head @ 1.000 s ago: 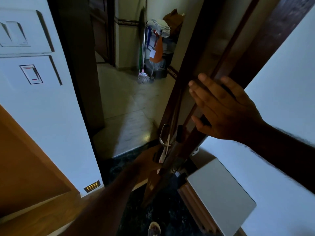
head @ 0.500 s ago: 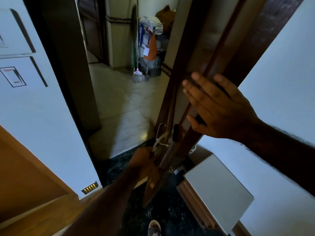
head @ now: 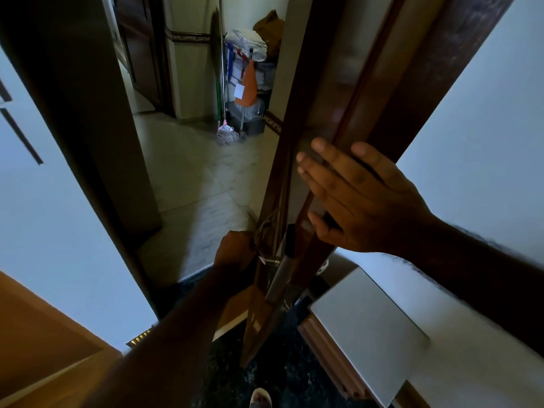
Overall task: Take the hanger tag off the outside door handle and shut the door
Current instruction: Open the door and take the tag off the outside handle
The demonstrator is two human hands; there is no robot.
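Now the left hand [head: 235, 250] has risen to the outside handle [head: 266, 231], closed around something there (likely the tag, blurred; cannot confirm). Tag not off yet. Right hand [head: 362, 201] stays flat and open on the door [head: 332, 113] edge, steadying.

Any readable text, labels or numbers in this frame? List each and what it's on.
None readable.
White paper on the orange cloth of the cleaning cart: any print too small to read.
Hanger tag at the outside handle, by the left hand: mostly hidden and blurred, no text legible.
Door under the right hand: no number or sign visible.
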